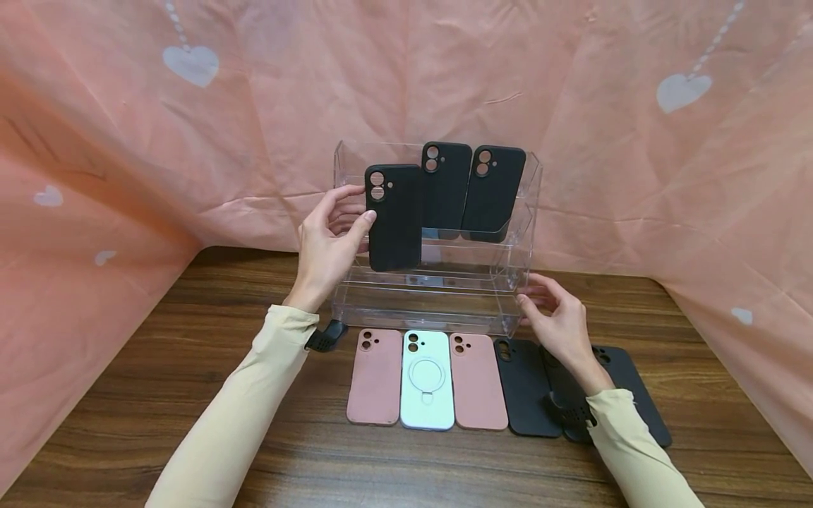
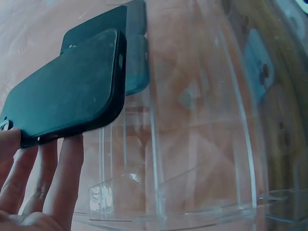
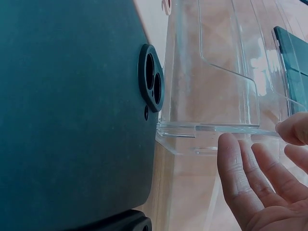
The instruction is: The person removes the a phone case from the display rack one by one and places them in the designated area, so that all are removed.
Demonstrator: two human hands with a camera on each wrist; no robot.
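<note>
A black phone case [image 1: 396, 222] is pinched upright at its left edge between the thumb and fingers of my left hand [image 1: 327, 240]. The case stands in front of the top tier of a clear tiered display stand [image 1: 432, 323]; whether its lower edge touches the stand, I cannot tell. To its right, two black cases lean in that tier, one in the middle [image 1: 447, 187] and one at the right [image 1: 495, 190]. My right hand [image 1: 562, 321] is at the stand's lower right side. In the right wrist view its fingers [image 3: 236, 168] are extended along the clear edge.
Before the stand lies a row of cases: a pink case [image 1: 375, 381], a white case with a ring [image 1: 427, 409], another pink case [image 1: 479, 384] and several black cases [image 1: 527, 395], partly under my right wrist. Peach cloth [image 1: 406, 70] hangs behind the wooden table [image 1: 317, 473].
</note>
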